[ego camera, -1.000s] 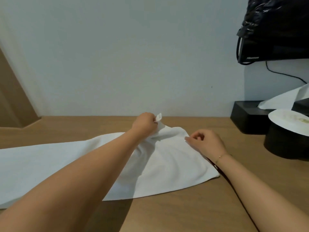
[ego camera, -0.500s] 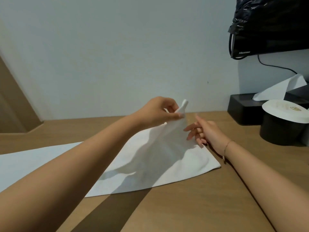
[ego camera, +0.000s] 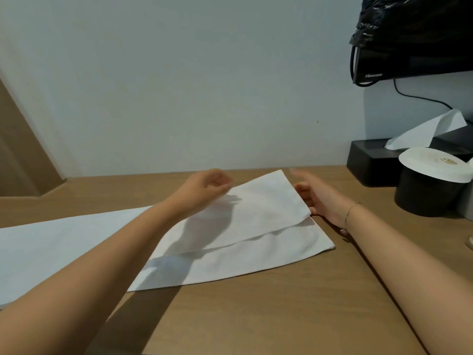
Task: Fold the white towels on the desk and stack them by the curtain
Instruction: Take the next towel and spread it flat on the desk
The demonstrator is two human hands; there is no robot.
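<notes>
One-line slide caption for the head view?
Left hand pinches the white towel's lifted layer; right hand reaches beneath it on the wooden desk.

Bare desk (ego camera: 256,316) nearside (black tub (ego camera: 430,193) right)

From my feed: towel (ego camera: 256,254) under both hands — white woven cloth, matt, fine-textured. Desk (ego camera: 281,316) nearer than the hands — smooth wood-look, satin. Right of the right hand, tissue box (ego camera: 368,165) matt black; bag (ego camera: 409,29) above it — glossy crinkled black plastic.
</notes>
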